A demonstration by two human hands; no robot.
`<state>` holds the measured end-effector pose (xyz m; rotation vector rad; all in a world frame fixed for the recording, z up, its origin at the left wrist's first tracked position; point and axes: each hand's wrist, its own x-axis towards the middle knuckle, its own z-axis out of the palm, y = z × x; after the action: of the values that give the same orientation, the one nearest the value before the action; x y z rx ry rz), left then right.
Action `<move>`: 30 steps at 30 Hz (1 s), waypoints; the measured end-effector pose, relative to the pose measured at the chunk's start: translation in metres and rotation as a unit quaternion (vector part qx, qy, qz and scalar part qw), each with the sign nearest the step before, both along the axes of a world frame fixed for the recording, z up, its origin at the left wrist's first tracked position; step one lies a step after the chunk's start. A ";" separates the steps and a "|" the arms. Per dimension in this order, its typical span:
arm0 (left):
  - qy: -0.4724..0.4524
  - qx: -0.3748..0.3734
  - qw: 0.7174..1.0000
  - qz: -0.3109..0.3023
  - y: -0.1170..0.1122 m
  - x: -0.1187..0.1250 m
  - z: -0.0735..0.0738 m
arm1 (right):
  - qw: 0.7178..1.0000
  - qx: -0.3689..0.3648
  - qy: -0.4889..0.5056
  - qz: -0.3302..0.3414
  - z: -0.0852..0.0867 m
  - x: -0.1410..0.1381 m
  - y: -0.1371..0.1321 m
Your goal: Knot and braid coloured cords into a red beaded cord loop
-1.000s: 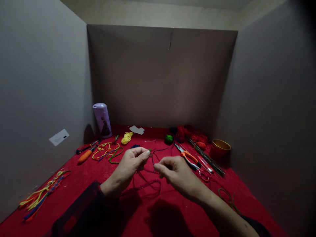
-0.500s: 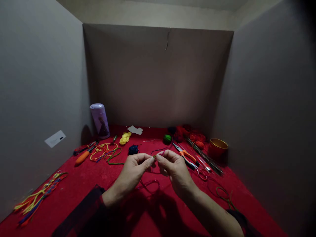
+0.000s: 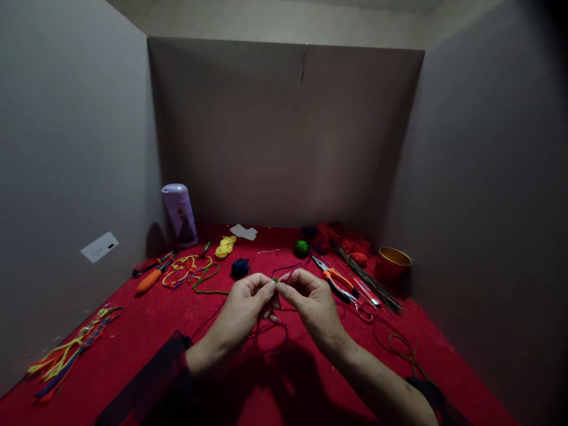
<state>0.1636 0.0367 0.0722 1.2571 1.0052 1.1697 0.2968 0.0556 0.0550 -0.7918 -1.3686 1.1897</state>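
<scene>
My left hand (image 3: 239, 305) pinches thumb against fingers on a small green piece of yarn (image 3: 276, 280), of which only a bit shows. Thumb and forefinger of my right hand (image 3: 316, 305) are closed right beside it, with magenta yarn (image 3: 290, 274) at the fingertips. The two hands nearly touch above the red cloth. Below them a loop of dark magenta yarn (image 3: 271, 351) lies on the cloth. A green cord (image 3: 208, 291) runs from the left towards my left hand. Just beyond sits a dark blue yarn ball (image 3: 240, 268).
Orange-handled pliers (image 3: 339, 281) and scissors (image 3: 364, 312) lie right of my hands. A red and gold bowl (image 3: 394, 266) stands farther right. Behind are a green yarn ball (image 3: 301, 248) and yellow yarn (image 3: 226, 247). A purple bottle (image 3: 181, 219) and an orange-handled tool (image 3: 149, 281) are left.
My fingertips have drawn closer together around the green yarn, my right hand shifting slightly left. The magenta loop beneath has shifted a little. The whole view has moved slightly.
</scene>
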 end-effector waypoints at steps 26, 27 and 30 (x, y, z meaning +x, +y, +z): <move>0.052 -0.069 0.979 -0.186 0.021 -0.048 0.037 | 0.965 -0.094 0.245 0.000 0.051 0.065 0.022; 0.049 -0.071 0.979 -0.186 0.021 -0.054 0.040 | 0.962 -0.093 0.258 -0.017 0.055 0.074 0.024; 0.038 -0.074 0.980 -0.182 0.019 -0.070 0.047 | 0.962 -0.067 0.255 -0.074 0.062 0.096 0.030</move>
<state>0.0932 0.0559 0.1195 1.3075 0.8554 0.7563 0.3929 0.0856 0.1166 -0.6113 -0.7997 1.2662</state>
